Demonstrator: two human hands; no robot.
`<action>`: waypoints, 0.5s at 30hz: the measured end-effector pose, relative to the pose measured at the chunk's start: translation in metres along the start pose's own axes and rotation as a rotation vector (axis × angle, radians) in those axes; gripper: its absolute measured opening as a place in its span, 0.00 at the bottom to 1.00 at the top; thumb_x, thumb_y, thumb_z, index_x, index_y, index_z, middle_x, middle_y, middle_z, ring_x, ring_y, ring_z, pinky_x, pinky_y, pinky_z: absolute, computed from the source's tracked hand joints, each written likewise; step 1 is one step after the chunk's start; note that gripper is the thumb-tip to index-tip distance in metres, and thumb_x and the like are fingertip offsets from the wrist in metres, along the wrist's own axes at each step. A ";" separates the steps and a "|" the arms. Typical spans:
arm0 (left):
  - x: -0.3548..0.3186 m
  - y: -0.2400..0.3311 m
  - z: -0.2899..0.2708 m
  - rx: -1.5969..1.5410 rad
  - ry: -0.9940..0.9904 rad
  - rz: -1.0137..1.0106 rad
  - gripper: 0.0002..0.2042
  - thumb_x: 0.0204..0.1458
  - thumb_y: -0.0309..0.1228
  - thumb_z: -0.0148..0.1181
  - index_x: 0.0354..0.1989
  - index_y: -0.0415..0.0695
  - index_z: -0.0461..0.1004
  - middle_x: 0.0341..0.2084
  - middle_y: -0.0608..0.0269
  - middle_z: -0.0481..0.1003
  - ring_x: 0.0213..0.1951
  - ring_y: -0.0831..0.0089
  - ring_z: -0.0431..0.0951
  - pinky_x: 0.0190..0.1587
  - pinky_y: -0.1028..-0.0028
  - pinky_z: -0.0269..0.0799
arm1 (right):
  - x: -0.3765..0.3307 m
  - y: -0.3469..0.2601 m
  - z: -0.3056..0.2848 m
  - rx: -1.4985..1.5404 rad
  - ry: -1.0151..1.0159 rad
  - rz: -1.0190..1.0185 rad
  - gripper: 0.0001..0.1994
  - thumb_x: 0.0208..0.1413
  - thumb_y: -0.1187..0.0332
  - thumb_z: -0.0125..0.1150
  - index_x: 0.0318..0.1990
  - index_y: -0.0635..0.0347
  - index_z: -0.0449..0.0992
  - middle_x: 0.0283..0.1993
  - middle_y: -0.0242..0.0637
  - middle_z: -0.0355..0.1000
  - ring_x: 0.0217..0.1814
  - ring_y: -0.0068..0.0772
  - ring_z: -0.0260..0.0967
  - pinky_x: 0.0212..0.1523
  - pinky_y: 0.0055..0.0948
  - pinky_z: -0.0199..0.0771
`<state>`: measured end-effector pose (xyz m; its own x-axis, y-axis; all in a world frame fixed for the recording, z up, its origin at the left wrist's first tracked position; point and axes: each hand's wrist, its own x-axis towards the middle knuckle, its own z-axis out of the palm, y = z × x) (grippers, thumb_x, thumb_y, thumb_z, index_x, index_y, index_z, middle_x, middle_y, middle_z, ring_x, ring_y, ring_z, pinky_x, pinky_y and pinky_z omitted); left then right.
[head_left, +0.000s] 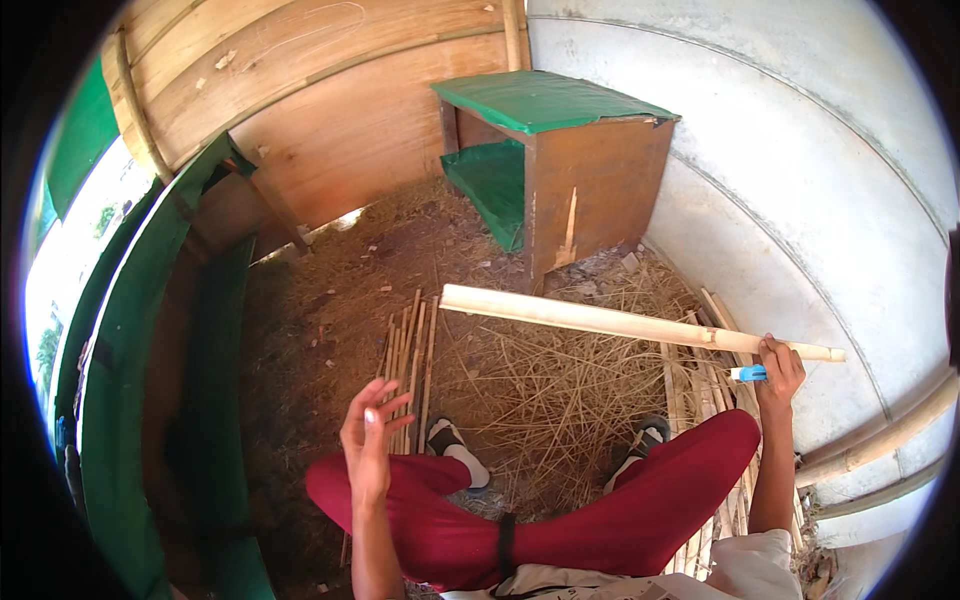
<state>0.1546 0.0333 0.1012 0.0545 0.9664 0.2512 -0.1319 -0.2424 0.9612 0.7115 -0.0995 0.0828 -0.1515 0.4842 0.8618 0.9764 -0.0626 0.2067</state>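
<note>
left hand (372, 422) lifted, loosely spread; right hand (780, 374) grips bamboo strip (580, 314).

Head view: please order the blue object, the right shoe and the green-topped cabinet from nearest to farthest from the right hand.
From the right hand:
1. Blue object, immediately left
2. Right shoe, lower left
3. Green-topped cabinet, far back

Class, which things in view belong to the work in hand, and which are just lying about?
Work in hand: bamboo strip and small blue object, both in the right hand; probably the thin sticks.
Just around: green-topped cabinet; apparently the loose straw.
</note>
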 end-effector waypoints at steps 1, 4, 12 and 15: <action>0.004 0.002 0.006 -0.047 -0.002 -0.005 0.29 0.65 0.50 0.49 0.63 0.35 0.63 0.55 0.49 0.71 0.54 0.58 0.76 0.51 0.60 0.76 | 0.009 -0.009 0.005 0.043 -0.005 -0.022 0.10 0.41 0.81 0.69 0.33 0.67 0.78 0.37 0.45 0.77 0.32 0.43 0.76 0.31 0.35 0.74; 0.012 0.010 0.017 -0.151 -0.001 0.014 0.33 0.64 0.56 0.44 0.63 0.36 0.60 0.55 0.47 0.70 0.53 0.56 0.75 0.50 0.58 0.76 | 0.031 -0.032 0.018 0.079 0.038 -0.114 0.07 0.42 0.80 0.66 0.30 0.68 0.75 0.39 0.46 0.77 0.28 0.39 0.73 0.25 0.34 0.66; 0.013 0.017 0.010 -0.365 0.221 0.064 0.13 0.66 0.36 0.51 0.48 0.37 0.71 0.42 0.58 0.77 0.44 0.68 0.80 0.42 0.67 0.81 | 0.069 -0.064 0.038 0.127 0.092 -0.246 0.05 0.46 0.80 0.64 0.27 0.68 0.72 0.40 0.45 0.76 0.26 0.35 0.71 0.22 0.32 0.60; 0.014 0.013 0.005 -0.422 0.320 0.040 0.11 0.65 0.32 0.53 0.44 0.36 0.72 0.38 0.55 0.78 0.40 0.71 0.81 0.41 0.67 0.83 | 0.075 -0.067 0.043 0.120 0.092 -0.279 0.06 0.44 0.80 0.65 0.26 0.67 0.72 0.39 0.44 0.76 0.27 0.36 0.71 0.23 0.32 0.61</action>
<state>0.1589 0.0432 0.1177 -0.2544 0.9509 0.1763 -0.5181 -0.2879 0.8054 0.6414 -0.0216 0.1136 -0.4239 0.3871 0.8188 0.9056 0.1680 0.3894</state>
